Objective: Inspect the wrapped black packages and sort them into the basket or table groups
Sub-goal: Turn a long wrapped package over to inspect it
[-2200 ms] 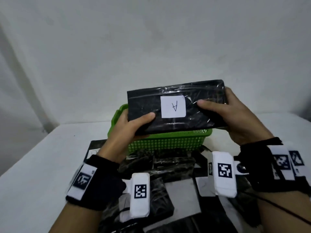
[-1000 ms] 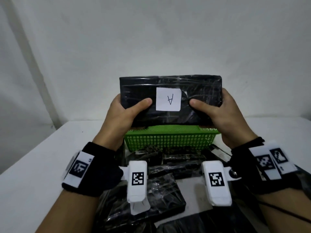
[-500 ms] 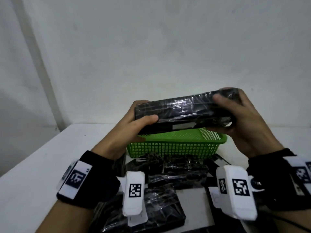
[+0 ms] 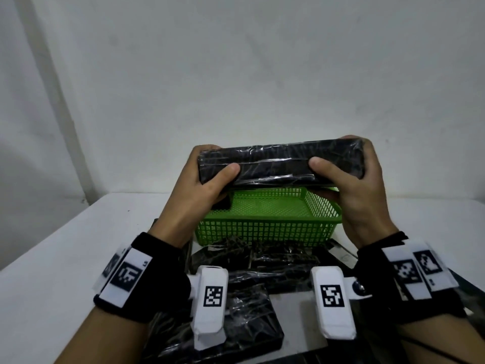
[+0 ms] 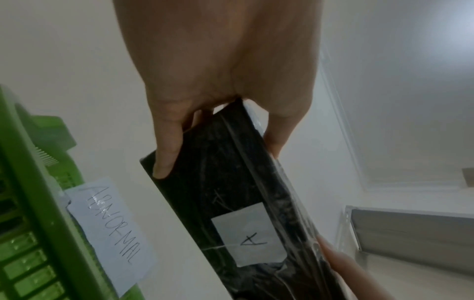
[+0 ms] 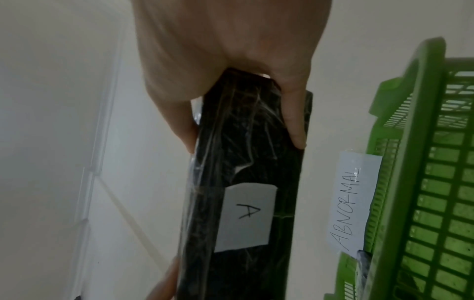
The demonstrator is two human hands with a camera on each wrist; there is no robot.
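Overhead of the green basket, both hands, left hand and right hand, clasp the wrapped black package by its ends, thumbs on top

A plain white wall fills the background behind the white tabletop. A paler vertical strip runs down the wall at the left. In the left wrist view, a grey panel with a metal edge stands at the right, and a small brown patch shows above it.
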